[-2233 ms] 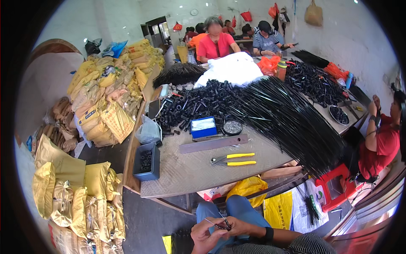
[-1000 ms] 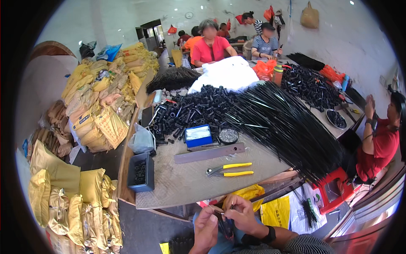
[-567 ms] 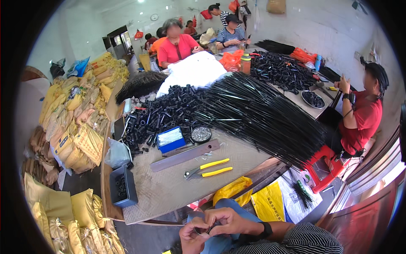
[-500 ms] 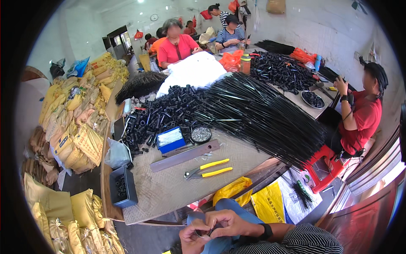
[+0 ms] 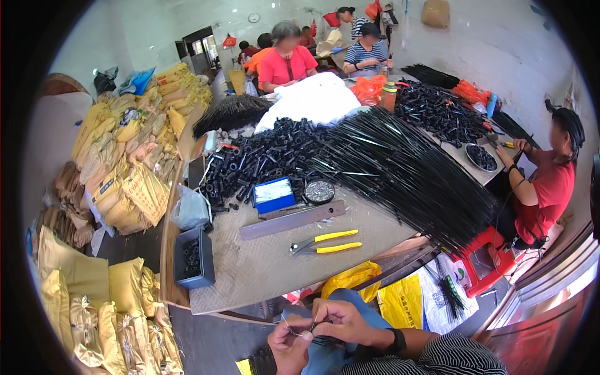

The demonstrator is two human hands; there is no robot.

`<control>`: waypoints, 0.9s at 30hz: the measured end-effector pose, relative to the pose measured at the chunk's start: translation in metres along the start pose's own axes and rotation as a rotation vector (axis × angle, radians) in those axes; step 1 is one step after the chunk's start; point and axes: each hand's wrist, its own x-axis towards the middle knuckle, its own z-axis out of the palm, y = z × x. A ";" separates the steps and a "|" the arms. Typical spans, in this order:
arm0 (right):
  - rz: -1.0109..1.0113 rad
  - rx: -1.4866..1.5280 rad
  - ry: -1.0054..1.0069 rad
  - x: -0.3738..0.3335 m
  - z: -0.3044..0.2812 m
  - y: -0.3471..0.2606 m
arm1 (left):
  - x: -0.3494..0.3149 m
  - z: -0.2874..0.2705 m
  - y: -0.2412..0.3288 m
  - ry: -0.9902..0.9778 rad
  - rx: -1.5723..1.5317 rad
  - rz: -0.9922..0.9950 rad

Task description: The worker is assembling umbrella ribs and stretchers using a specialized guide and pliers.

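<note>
Above my lap, my left hand [image 5: 289, 351] and my right hand [image 5: 342, 321] work close together, fingertips pinched. A thin, pale wire or strand [image 5: 287, 323] curves up from the left fingertips. Between the two hands is a small dark piece [image 5: 314, 325], pinched by the right fingers; its exact kind is too small to make out. Beyond the hands, yellow-handled cutting pliers [image 5: 337, 247] lie on the table [image 5: 250, 269]. Behind them rest a flat metal bar [image 5: 290, 221], a blue box [image 5: 275, 204] of thin pale pins and a round dish [image 5: 319, 199] of small shiny pieces.
Black tubular parts [image 5: 256, 159] and long black rods [image 5: 412, 172] are heaped on the table. A dark bin [image 5: 204, 265] stands at its left corner. Yellow sacks [image 5: 128, 287] line the left floor. A co-worker [image 5: 550, 194] sits at the right; others work at the back.
The view has swung, shifting the scene rightward. My fingertips have spread slightly, and the thin strand shows more clearly above the left hand. The right-hand co-worker's hands have lowered.
</note>
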 end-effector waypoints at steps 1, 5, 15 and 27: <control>-0.014 -0.017 -0.049 0.005 0.000 -0.002 | 0.002 0.001 0.004 -0.005 -0.029 -0.030; 0.040 0.027 -0.341 0.017 -0.009 -0.014 | -0.001 -0.008 0.013 -0.098 -0.086 -0.067; 0.169 -0.231 -0.653 0.050 0.009 -0.016 | -0.031 -0.053 0.014 0.036 -0.225 0.112; 0.039 -0.360 -0.350 0.225 0.045 0.025 | -0.037 -0.069 0.019 -0.341 -0.291 0.007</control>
